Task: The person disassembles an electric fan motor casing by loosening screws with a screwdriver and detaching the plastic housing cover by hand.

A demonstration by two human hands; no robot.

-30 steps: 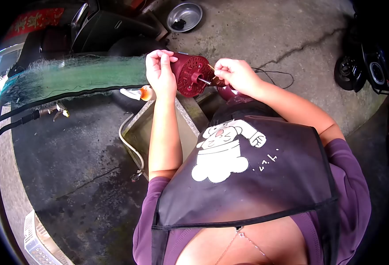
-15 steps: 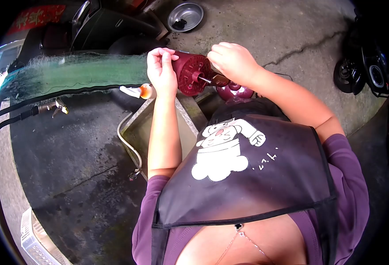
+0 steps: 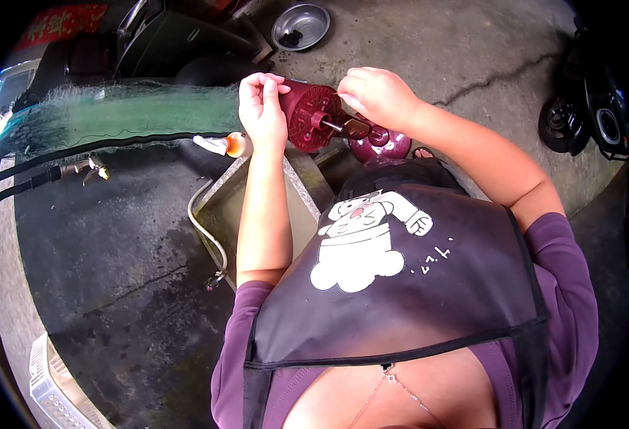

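Observation:
A dark red motor housing point(image 3: 306, 118), apparently from an electric fan, faces right with its slotted round end and bare metal shaft. My left hand point(image 3: 263, 107) is closed at the housing's left side, fingers curled and thumb against its upper edge. Just right of the slotted face, my right hand point(image 3: 379, 96) is closed in a pinch. Whatever lies between its fingertips is too small to name. Under my right wrist sits a dark red rounded base point(image 3: 382, 145) with a knob. Green netting point(image 3: 150, 114) stretches leftward from behind my left hand.
A metal bowl point(image 3: 300, 27) holding something black stands on the concrete. An orange-and-white object point(image 3: 236, 145) is beside my left wrist. Below it are a stone-edged basin point(image 3: 264, 193) and a pale hose point(image 3: 204, 222). Black hoses with a brass tap point(image 3: 96, 170) run left. A scooter point(image 3: 600, 114) stands right.
My right hand has shifted slightly right and down, its fingers turned more toward the slotted face. My left hand stays at the housing, with its fingers moved only slightly.

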